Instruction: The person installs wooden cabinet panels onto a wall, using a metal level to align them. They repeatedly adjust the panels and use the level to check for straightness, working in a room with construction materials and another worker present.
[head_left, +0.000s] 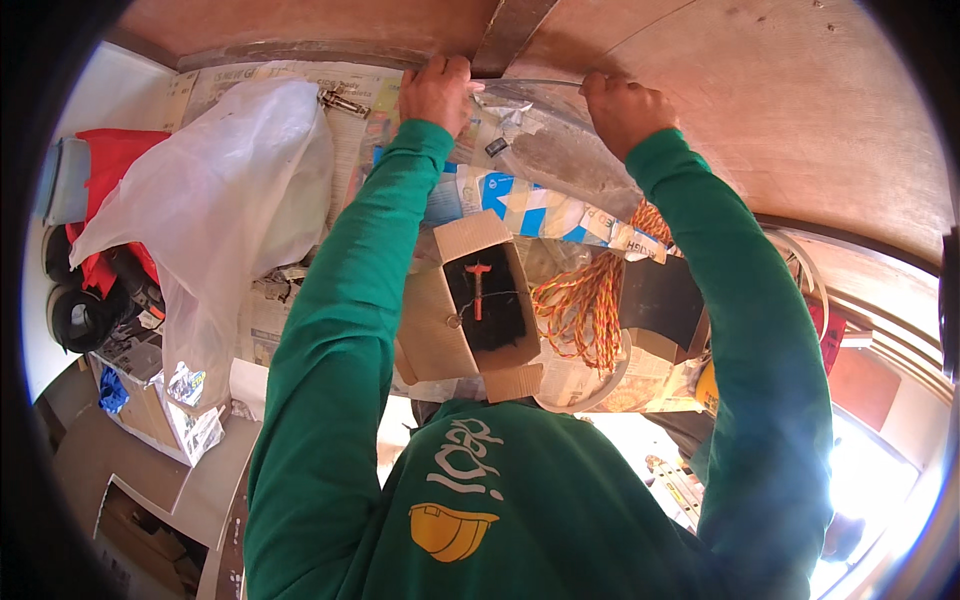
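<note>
Thin strip point(535, 82) held in both hands point(435, 97) point(630, 112); cardboard box point(435, 330), rope point(590, 310), plastic bag point(235, 170) nearby.

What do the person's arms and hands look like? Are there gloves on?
The long sleeves are green, with no pictures I can see on them, and end in green cuffs. The left hand and right hand have no gloves.

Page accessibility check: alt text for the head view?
A person's left hand and right hand reach forward, a thin cord between them. Nearer lie an open cardboard box and orange rope; a white plastic bag is at left.
</note>
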